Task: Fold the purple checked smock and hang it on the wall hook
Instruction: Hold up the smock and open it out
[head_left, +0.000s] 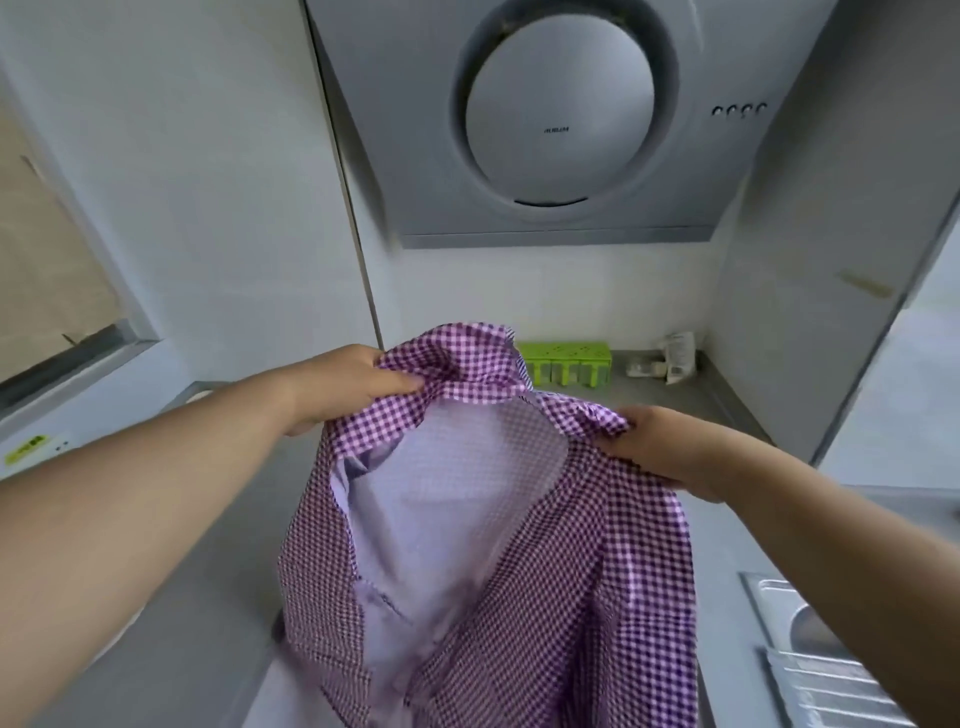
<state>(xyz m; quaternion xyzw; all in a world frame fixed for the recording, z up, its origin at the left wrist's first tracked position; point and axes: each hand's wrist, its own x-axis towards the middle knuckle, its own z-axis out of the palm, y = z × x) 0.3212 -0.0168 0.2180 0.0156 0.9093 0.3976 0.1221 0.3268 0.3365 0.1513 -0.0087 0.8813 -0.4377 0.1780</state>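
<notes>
One grey range hood hangs on the wall above a grey table. One purple checked smock is held up over the table's middle, unfolded, its paler inside facing the camera. Two bare hands grip its top: left hand and right hand, fingers clenched on bunched cloth. One green rack stands at the table's far edge.

One purple checked smock; two hands; one range hood; one green rack; one sink.
</notes>
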